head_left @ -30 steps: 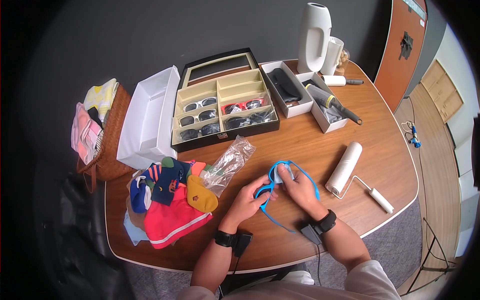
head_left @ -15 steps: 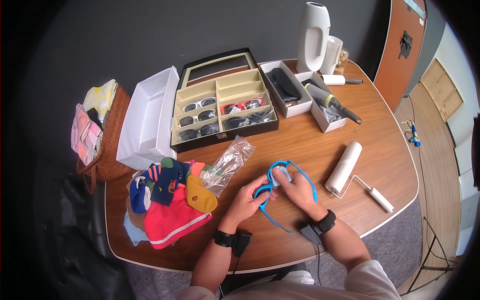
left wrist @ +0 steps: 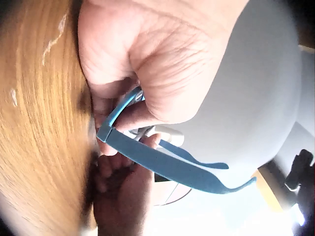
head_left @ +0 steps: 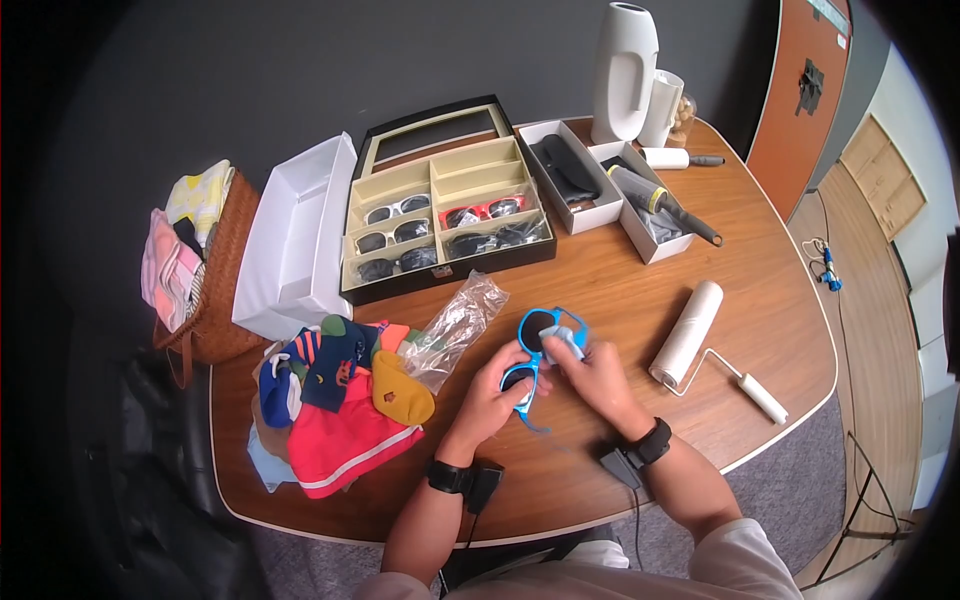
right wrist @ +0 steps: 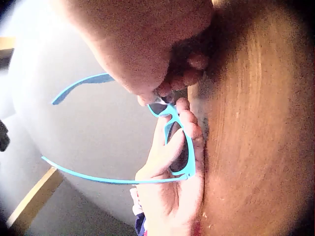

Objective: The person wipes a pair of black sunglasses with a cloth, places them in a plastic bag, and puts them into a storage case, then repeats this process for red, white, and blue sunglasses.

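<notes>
Bright blue-framed sunglasses [head_left: 538, 330] with dark lenses are held over the wooden table in the head view. My left hand [head_left: 487, 405] grips them by the nearer lens, thumb on one face and fingers behind, as the right wrist view also shows. Between the thumb and fingers of my right hand [head_left: 603, 385] is a small light-blue cloth [head_left: 568, 342], at the farther lens's edge. In the left wrist view, the temple arms [left wrist: 162, 164] stick out unfolded past both hands. Part of the cloth is hidden by the right hand.
Left of the hands lie a pile of socks and clothes [head_left: 335, 430] and a clear plastic bag [head_left: 460, 325]. Behind stand a sunglasses display case [head_left: 440, 275], a white bin [head_left: 290, 240] and small boxes [head_left: 590, 218]. A lint roller [head_left: 688, 335] lies to the right.
The sunglasses have turned in the hands, so the lenses face the head camera more and the temple arms look shorter. My right hand and the cloth have shifted slightly over the farther lens.
</notes>
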The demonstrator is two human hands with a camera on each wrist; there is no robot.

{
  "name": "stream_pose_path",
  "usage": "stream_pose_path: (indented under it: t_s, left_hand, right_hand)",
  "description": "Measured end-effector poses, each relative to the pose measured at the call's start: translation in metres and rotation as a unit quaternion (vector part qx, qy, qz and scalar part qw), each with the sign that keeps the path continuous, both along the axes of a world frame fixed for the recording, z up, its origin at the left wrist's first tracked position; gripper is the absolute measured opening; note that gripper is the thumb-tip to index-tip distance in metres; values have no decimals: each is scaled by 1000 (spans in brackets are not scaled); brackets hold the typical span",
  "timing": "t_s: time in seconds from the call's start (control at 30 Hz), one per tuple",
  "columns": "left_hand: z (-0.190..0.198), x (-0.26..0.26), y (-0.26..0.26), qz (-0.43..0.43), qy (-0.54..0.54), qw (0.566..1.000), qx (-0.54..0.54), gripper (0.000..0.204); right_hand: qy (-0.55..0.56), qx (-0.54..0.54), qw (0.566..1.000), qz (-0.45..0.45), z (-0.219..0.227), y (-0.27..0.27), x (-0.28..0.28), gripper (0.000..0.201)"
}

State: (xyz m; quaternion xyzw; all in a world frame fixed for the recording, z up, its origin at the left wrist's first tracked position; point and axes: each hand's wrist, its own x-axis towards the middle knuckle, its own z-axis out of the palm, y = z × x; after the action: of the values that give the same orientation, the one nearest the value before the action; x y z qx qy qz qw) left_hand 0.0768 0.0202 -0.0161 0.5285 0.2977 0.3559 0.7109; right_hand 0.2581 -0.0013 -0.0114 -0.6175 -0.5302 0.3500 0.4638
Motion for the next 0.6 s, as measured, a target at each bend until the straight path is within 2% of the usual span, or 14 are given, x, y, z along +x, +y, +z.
stream_pose_path:
  t_s: [0.17,0.27,0.37,0.47,0.6]
  left_hand:
    - [7,0,3,29,-25,999,-27,51]
    - [7,-1,3,39,-34,998,-43,52]
    - [5,-1,3,41,-37,997,-47,52]
    - [4,0,4,39,-43,997,-45,52]
    - [5,1,3,42,-48,997,-47,51]
  right_hand:
    - [128,-93,987,-8,16,-1,6,46]
    - [56,-13,998,-25,5,2,5,35]
    - [28,-3,999,-15,11,-1,7,24]
    - [62,77,995,-5,-1,2,5,33]
    - [187,43,980,43,14,-1,-3,40]
